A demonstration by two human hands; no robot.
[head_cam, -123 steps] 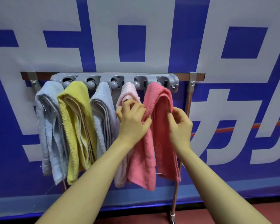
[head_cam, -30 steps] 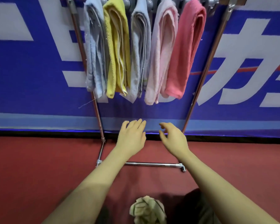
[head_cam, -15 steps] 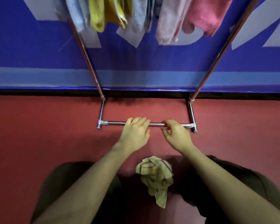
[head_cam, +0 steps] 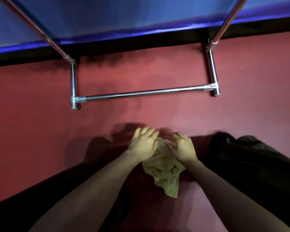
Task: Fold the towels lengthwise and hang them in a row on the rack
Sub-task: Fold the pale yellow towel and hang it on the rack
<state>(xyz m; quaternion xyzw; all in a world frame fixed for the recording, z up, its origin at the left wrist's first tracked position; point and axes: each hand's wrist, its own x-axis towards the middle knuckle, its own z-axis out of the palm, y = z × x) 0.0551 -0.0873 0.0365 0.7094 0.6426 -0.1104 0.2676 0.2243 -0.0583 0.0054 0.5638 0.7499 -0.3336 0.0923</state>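
The crumpled pale yellow-green cloth towel (head_cam: pixel 164 168) lies on the red floor (head_cam: pixel 40 124) at 6 o'clock from the chrome rack's base bar (head_cam: pixel 144 93), with the left hand (head_cam: pixel 143 144) and right hand (head_cam: pixel 182 148) over it, fingers apparently extended despite blur, not yet gripping, presumably poised to lift it for folding.

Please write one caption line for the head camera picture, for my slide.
Both hands, left and right, reach down onto a crumpled pale-green towel on the red floor, before the rack's base bar.
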